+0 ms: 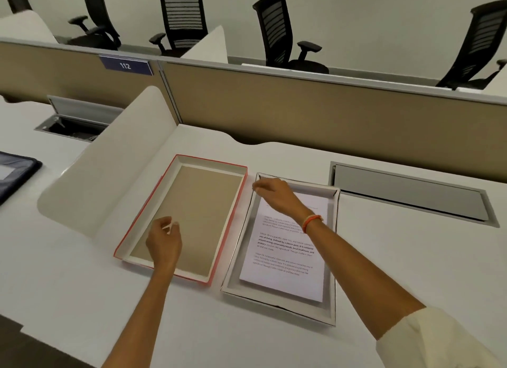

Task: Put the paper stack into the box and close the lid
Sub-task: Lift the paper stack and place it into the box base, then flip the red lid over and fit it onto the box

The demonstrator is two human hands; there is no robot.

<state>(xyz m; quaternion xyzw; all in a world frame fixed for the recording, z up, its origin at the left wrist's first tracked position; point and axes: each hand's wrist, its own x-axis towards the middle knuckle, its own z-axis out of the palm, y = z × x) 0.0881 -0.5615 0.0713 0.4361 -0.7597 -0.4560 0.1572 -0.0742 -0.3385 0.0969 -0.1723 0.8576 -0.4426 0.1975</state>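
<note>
On the white worktop (82,285) two shallow cardboard trays lie side by side, close together near its middle; the left one, a red-edged lid (236,208) with a brown inner face, lies upside down, and the right one, a white rectangular box (332,285) with grey inner walls, holds the stack of white printed paper sheets (285,260) lying flat inside it, nearer the box's near right corner than its far left; the left hand (164,244) hovers over the near part of the lid, its fingers (171,226) curled loosely together and gripping nothing that can be made out, though a pale blur at the fingertips leaves this uncertain; the right hand (274,195), with an orange band (311,221) at the wrist, reaches across the box to its far left corner, fingers bent and seemingly pinching the rim there, the contact being too blurred to confirm; a curved white divider panel (109,170) stands left of the lid; a grey cable hatch (406,195) is set into the worktop toward the far right edge; black office chairs (277,30) stand beyond the tan partition (301,104).
</note>
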